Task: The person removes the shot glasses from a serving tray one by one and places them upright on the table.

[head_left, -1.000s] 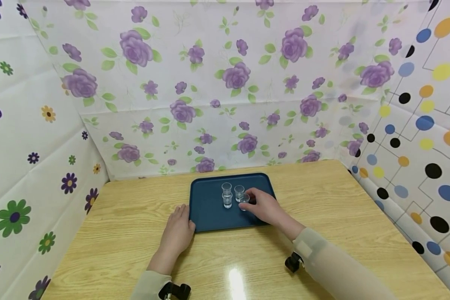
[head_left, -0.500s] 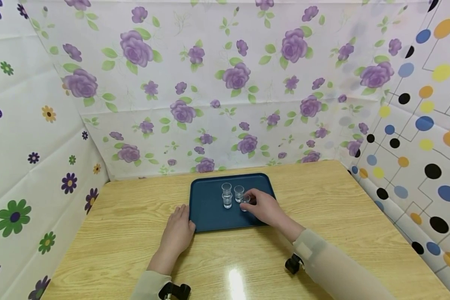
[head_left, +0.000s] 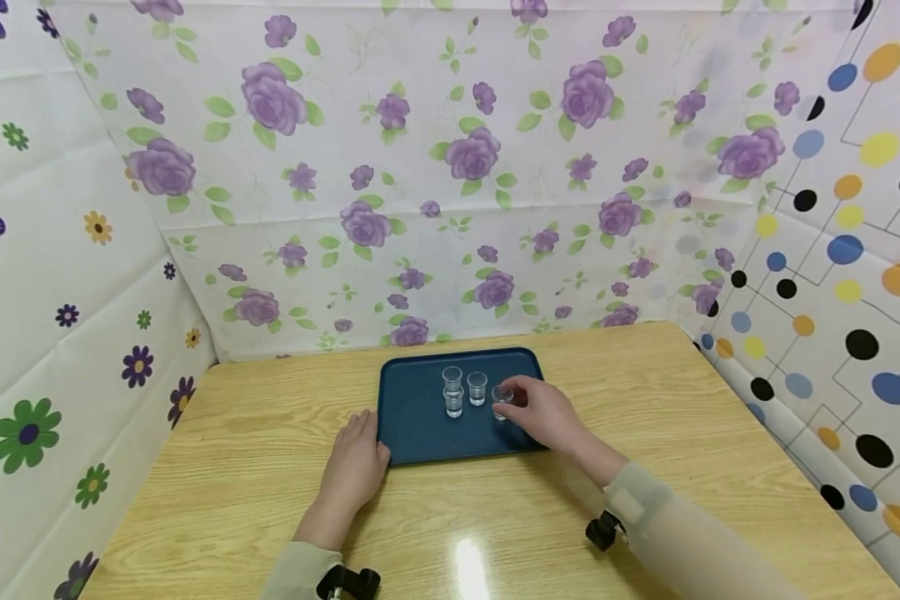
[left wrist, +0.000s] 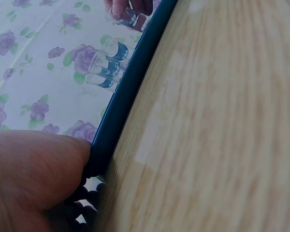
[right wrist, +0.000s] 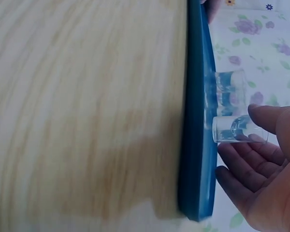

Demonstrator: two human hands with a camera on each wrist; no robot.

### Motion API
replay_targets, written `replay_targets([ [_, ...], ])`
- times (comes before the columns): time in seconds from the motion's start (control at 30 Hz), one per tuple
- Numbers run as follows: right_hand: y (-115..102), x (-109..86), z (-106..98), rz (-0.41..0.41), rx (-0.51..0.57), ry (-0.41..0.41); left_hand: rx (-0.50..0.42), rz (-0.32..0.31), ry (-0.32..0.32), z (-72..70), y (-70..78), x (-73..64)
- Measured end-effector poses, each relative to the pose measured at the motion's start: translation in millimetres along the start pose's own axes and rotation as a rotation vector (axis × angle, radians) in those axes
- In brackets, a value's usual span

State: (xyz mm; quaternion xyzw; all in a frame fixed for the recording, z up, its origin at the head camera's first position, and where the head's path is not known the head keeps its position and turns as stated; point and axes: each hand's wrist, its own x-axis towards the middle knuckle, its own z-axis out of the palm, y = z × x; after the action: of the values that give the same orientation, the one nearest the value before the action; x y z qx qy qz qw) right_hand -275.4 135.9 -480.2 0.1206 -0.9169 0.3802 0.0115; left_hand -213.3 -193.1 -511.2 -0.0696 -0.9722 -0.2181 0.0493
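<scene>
My right hand (head_left: 546,410) pinches a small clear shot glass (right wrist: 240,129) between thumb and fingers. The glass stands upright at the right part of a dark blue tray (head_left: 414,433); its base looks to be at the tray surface. Just left of it is another clear shot glass (head_left: 477,390). Farther left, a front shot glass (head_left: 453,407) and a rear shot glass (head_left: 452,376) overlap in the head view. My left hand (head_left: 354,467) rests at the tray's left edge with its fingers straight, and its thumb touches the rim in the left wrist view.
The tray lies on a wooden table (head_left: 270,433) near its back edge. A cloth with purple flowers (head_left: 420,167) hangs behind. Patterned cloths close off the left and right sides. A small black camera (head_left: 603,530) is strapped at each wrist.
The right hand has moved to the right with the shot glass it pinches, widening the space to the neighbouring glass. The left hand and the other glasses stay where they were.
</scene>
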Motion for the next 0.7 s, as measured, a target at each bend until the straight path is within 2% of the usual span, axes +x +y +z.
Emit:
replay_targets([
  [0.3,12.2,-2.7,-30.2,-0.003,-0.002,0.026,0.0,0.009,0.002,-1.0,0.8,-0.8],
  [0.7,41.3,2.4,-56.3,0.04,-0.002,0.062,-0.003,0.012,0.007,-1.9,0.9,-1.0],
])
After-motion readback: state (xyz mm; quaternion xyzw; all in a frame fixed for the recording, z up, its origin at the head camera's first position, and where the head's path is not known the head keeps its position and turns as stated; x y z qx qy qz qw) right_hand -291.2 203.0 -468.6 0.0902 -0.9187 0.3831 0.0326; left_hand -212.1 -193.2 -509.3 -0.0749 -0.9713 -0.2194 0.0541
